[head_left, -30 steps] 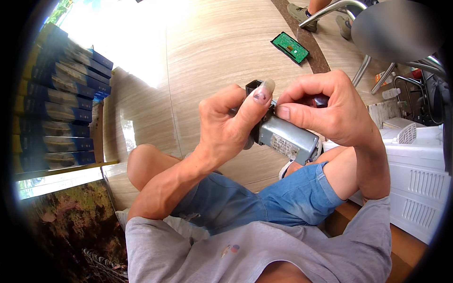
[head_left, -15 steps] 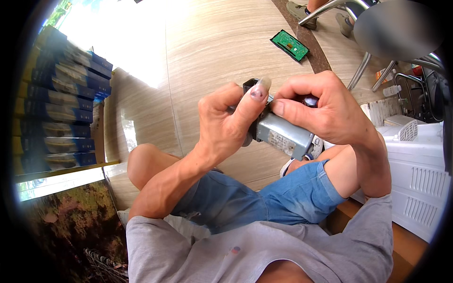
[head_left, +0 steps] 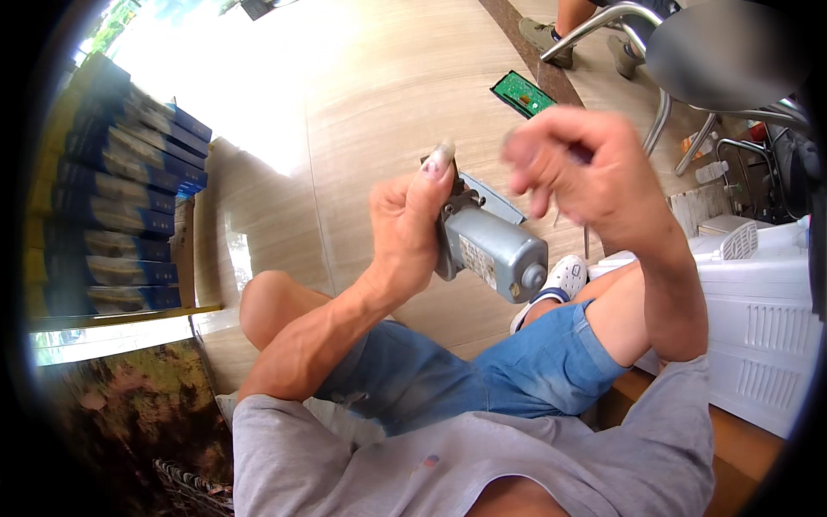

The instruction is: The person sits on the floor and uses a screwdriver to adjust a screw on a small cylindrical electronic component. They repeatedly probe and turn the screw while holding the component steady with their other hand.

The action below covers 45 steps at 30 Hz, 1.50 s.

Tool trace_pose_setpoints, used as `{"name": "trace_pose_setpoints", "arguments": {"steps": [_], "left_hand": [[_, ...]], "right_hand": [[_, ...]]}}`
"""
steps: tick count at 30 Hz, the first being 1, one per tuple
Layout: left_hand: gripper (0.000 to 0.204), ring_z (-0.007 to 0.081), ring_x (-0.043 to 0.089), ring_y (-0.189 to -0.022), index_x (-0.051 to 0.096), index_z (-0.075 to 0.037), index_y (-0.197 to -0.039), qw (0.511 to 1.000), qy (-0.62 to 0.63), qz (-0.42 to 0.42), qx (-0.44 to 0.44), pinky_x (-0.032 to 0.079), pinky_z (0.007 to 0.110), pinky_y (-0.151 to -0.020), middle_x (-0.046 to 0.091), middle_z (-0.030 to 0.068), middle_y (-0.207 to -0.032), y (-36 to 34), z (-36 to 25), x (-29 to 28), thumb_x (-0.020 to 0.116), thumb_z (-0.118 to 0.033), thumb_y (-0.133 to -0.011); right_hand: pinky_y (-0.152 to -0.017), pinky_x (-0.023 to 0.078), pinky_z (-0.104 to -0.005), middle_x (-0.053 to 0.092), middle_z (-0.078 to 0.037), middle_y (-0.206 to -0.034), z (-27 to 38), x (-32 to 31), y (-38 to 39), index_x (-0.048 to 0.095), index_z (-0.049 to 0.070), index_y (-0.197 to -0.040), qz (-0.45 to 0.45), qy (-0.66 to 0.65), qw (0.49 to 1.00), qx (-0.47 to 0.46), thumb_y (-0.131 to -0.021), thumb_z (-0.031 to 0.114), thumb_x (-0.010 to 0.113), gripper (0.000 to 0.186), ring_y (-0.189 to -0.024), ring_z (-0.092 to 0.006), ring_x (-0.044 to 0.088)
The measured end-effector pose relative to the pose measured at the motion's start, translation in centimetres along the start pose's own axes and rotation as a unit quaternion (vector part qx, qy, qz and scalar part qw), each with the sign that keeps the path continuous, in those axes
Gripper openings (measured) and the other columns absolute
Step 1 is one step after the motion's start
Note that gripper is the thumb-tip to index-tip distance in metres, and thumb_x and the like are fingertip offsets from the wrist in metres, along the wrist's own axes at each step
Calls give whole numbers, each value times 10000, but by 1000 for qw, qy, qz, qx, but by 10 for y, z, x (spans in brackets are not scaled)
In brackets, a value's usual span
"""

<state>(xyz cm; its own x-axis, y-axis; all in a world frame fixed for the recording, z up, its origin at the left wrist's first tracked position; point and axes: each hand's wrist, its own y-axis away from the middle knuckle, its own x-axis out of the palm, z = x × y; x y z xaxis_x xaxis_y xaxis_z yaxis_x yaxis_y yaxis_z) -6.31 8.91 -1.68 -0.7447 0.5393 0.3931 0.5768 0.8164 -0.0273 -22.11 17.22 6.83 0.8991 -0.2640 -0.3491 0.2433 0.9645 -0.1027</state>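
Note:
My left hand [head_left: 405,220] is closed around the dark end of a silver electric motor [head_left: 504,254], its thumb pointing up. The motor's rounded metal can, with a pale label on its side, sticks out to the right and slightly down. Behind the can a flat grey metal plate [head_left: 489,200] shows. To the right of the motor and apart from it, my right hand [head_left: 590,177] is raised with curled fingers, smeared by motion. Something dark shows in its palm, too blurred to name.
On the tiled floor ahead lies a green circuit board [head_left: 522,93]. A person's shoes [head_left: 547,41] and a metal-legged chair [head_left: 662,121] are at the far right. Stacked blue boxes [head_left: 129,198] stand left; a white plastic housing [head_left: 758,319] is at my right.
My right hand has come off the motor and lifted up and right. The motor has turned in my left hand, so its rounded end and the flat plate now show.

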Motion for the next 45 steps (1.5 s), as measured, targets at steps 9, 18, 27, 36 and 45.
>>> {"name": "trace_pose_setpoints", "arguments": {"steps": [9,18,27,36,45], "left_hand": [[451,26,318,-586,449,-123,-573,999,31,12,-20,270,238,-523,404,-80,-612,3,10,4,540,-306,-975],[485,129,554,-578,557,-37,-834,998,-3,23,-51,447,266,-523,591,78,-706,9,12,-1,440,-498,-928],[510,165,574,-554,555,-31,-817,997,1,41,-61,480,290,-528,582,105,-631,7,6,4,434,-517,-915],[535,172,584,-547,556,-28,-782,997,-15,61,-55,490,286,-521,589,117,-625,7,2,3,424,-530,-913],[544,165,582,-547,556,-27,-777,997,-10,58,-59,489,284,-518,587,112,-626,5,2,3,424,-536,-918]], "right_hand": [[-365,301,-205,403,13,-552,26,-55,44,569,21,-821,-248,-186,859,-408,-980,220,481,270,-433,-87,407],[-385,319,-207,424,-5,-566,20,-40,72,563,11,-851,-219,-143,819,-511,-962,235,505,256,-447,-100,428],[-405,337,-209,446,-23,-580,15,-34,78,557,2,-882,-226,-126,809,-528,-944,250,530,257,-462,-113,449],[-426,355,-212,467,-41,-594,15,-33,78,551,-8,-912,-231,-119,805,-534,-927,265,554,273,-477,-125,470],[-446,374,-214,489,-59,-608,16,-33,79,545,-17,-942,-233,-113,805,-534,-909,279,579,301,-491,-138,491]]}}
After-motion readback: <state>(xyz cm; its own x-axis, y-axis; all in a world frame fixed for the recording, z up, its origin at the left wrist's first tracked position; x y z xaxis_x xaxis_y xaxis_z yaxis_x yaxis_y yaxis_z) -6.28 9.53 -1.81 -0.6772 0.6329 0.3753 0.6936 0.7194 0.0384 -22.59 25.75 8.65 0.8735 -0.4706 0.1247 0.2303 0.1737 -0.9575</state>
